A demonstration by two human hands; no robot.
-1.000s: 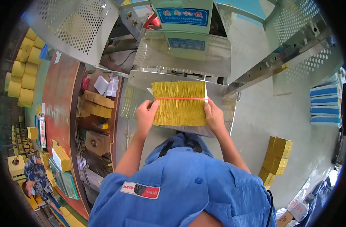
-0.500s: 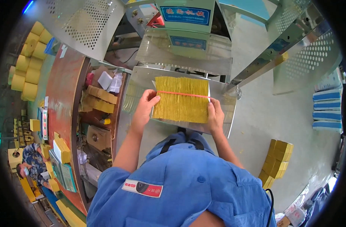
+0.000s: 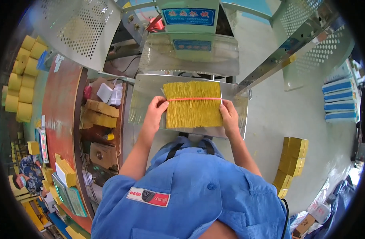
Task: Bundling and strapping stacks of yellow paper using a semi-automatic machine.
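head: left hand (image 3: 154,113) and right hand (image 3: 230,115) hold a ridged, rectangular yellow paper bundle (image 3: 194,113).

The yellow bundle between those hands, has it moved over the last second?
Yes, slightly: the yellow bundle has shifted to the right, nearer the right edge of the metal tray.

Blue lettered sign (image 3: 189,16) on pale-green machine (image 3: 187,4), red-and-white badge (image 3: 148,197) on blue shirt (image 3: 186,175)
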